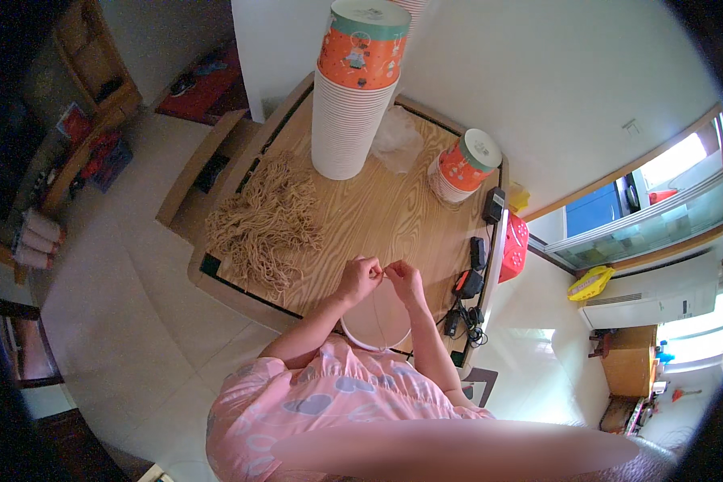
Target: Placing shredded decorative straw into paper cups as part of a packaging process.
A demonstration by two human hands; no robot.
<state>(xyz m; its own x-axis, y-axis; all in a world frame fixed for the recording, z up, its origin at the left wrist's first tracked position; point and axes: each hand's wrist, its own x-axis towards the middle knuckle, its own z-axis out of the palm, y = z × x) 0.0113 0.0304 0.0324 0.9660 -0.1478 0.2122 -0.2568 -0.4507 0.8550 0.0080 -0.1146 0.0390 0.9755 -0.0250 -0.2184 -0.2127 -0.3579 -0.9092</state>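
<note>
Grip: left hand (pixel 361 279) and right hand (pixel 405 281) pinched closed, apparently on a thin strand (pixel 380 315) over the white tub (pixel 357 341) at the table's (pixel 361 221) near edge. Slack pinch could drop it; a knock could tip the tub.

Left hand (pixel 363 279) and right hand (pixel 405 281) close together, fingertips pinched on thin strand (pixel 381 320) — strand hangs down over white tub (pixel 364 325) at near edge of table (pixel 361 225). Heap of twine (pixel 269 221) left of hands. Farther back: tall cup stack (pixel 349 120), plastic bag (pixel 398 140) beside it, short cup stack (pixel 462 167) to right. Adapters (pixel 493 206) along right edge — cables (pixel 472 321) bunched nearer person.
</note>
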